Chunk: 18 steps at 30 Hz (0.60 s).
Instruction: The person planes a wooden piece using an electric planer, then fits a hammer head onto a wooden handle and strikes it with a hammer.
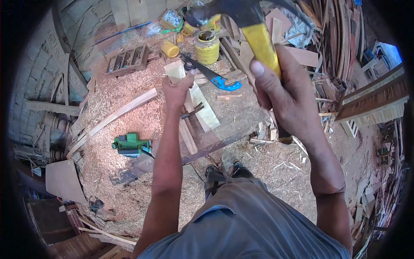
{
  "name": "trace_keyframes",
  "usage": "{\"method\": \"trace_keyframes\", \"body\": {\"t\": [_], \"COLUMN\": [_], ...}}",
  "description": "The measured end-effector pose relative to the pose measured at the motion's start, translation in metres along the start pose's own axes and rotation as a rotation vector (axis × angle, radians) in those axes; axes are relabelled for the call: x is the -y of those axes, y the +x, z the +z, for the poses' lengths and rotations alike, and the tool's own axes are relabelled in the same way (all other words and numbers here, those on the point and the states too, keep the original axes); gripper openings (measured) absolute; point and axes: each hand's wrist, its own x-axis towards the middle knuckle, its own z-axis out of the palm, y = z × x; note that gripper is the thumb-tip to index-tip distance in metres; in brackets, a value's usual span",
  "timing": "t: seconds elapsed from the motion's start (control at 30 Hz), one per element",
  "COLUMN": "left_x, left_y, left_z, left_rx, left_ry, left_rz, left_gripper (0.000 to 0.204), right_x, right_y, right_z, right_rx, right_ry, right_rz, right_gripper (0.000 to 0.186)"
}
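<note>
My right hand [289,93] is raised near the camera, its fingers wrapped round the yellow handle of a claw hammer [261,45]. The hammer's dark head is at the top of the view, partly cut off. Farther down, at the workbench, my left hand [177,88] is closed on a pale wooden board [202,110]; its lower fingers are hidden. Across that board lies a dark metal clamp-like piece [192,111]. Just beyond my left thumb is a handsaw [224,83] with a blue handle and dark blade. A small black round object [189,64] sits by its blade.
A green power planer [131,143] rests among shavings on the bench, left of my forearm. Behind stand a yellow tub [207,49], a tipped yellow cup [170,48] and a wooden compartment tray [128,61]. A long curved strip [118,113] lies leftward. Planks [340,34] lean at right.
</note>
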Motion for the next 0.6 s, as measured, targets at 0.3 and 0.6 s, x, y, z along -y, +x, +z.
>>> {"method": "trace_keyframes", "body": {"t": [0.3,0.6], "left_x": [0.012,0.012], "left_y": [-0.001,-0.012], "left_z": [0.005,-0.008], "left_rx": [-0.033,-0.085], "left_ry": [0.022,0.049], "left_rz": [0.103,0.084], "left_gripper": [0.022,0.026], "right_x": [-0.025,0.06], "right_y": [0.053,0.014], "right_z": [0.051,-0.031], "right_rx": [-0.238,-0.369], "right_ry": [-0.224,-1.011], "right_rz": [-0.485,-0.626], "right_gripper": [0.033,0.035]}}
